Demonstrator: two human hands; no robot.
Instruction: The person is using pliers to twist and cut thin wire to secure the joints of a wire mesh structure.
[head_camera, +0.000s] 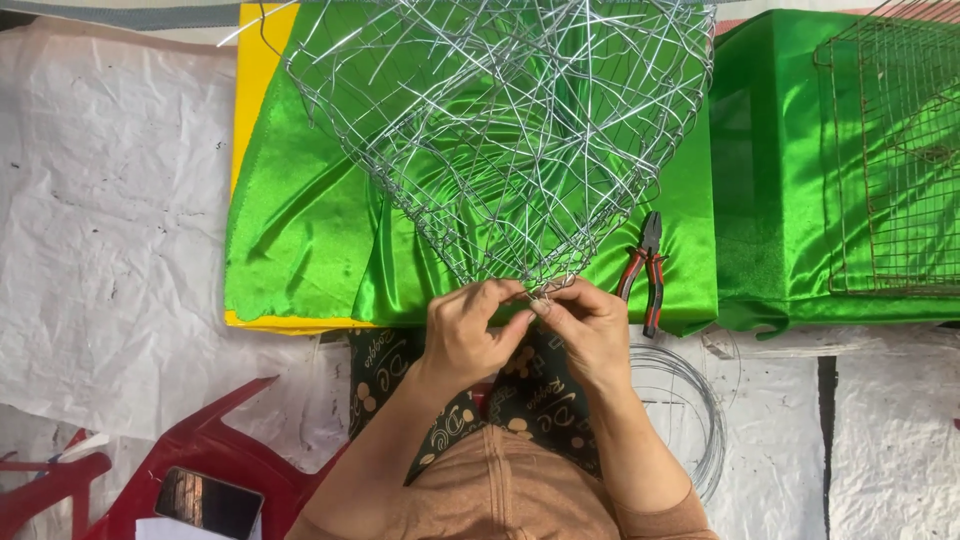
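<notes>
Hands (530, 330) (fingertips hidden) at wire cage (500, 130)

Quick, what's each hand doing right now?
Left hand: shut, fingers pinching the bottom edge of the wire mesh frame.
Right hand: shut, pinching the same wire edge right beside the left.

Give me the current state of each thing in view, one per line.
Wire basket frame: unfinished, tilted on the green cloth, lower tip pinched by both hands.
Left hand: closed on the frame's wire.
Right hand: closed on the same wire.
Pliers: lying unused, jaws shut.
Wire coil: loose on the floor.
Phone: lying flat.
</notes>
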